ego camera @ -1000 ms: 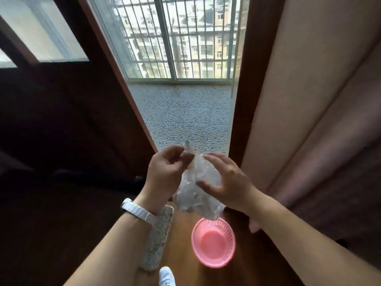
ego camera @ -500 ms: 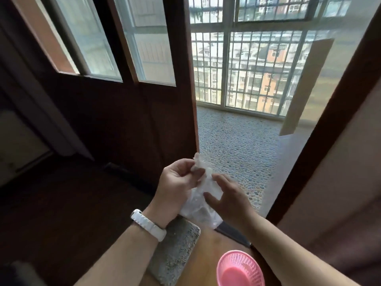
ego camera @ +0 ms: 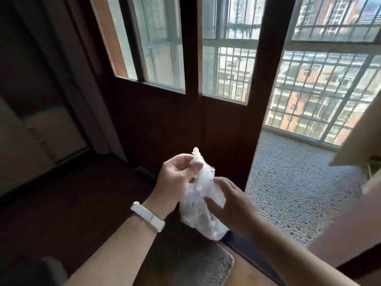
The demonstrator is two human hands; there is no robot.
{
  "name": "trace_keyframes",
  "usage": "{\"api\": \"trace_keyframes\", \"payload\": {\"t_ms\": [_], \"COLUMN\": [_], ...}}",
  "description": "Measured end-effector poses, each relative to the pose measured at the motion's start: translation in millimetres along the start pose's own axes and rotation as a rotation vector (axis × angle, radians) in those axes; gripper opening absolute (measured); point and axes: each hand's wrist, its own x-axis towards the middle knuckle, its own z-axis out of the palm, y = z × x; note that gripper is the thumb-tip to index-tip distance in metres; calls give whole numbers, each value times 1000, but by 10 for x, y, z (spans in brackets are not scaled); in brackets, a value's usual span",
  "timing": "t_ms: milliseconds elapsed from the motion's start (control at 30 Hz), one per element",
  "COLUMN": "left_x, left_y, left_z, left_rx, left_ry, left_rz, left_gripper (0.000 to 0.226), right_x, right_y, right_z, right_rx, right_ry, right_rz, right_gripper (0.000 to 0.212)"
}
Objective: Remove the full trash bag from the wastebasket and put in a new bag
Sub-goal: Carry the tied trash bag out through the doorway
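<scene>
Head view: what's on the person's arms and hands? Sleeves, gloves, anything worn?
Both forearms are bare, with no sleeves in view and no gloves. The left hand has a white segmented band, like a watch strap or bracelet, around its wrist; no dial shows. The right hand and its wrist carry nothing. No rings are visible on either hand.
</scene>
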Motion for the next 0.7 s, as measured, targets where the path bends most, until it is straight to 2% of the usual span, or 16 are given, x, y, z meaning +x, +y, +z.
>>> {"api": "trace_keyframes", "payload": {"t_ms": [167, 267, 500, 700], "left_x": [285, 460, 1082, 1915], "left_y": [-71, -138, -272, -219], "left_z": [-564, -832, -1485, -2018], "left_rx": [96, 140, 176, 145], "left_ry": [152, 231, 345, 612], "left_rz": [34, 33, -48, -69], "left_gripper": [13, 16, 17, 25], "right_x": [419, 707, 1757, 2971], "right_y": [-331, -461, -579, -554], "right_z": [363, 628, 1410, 1849], "right_rx": [69, 106, 128, 123], "right_ry": [-143, -217, -247, -294], "right_rz": [-40, -69, -267, -528], "right_gripper": [89, 98, 86, 76]}}
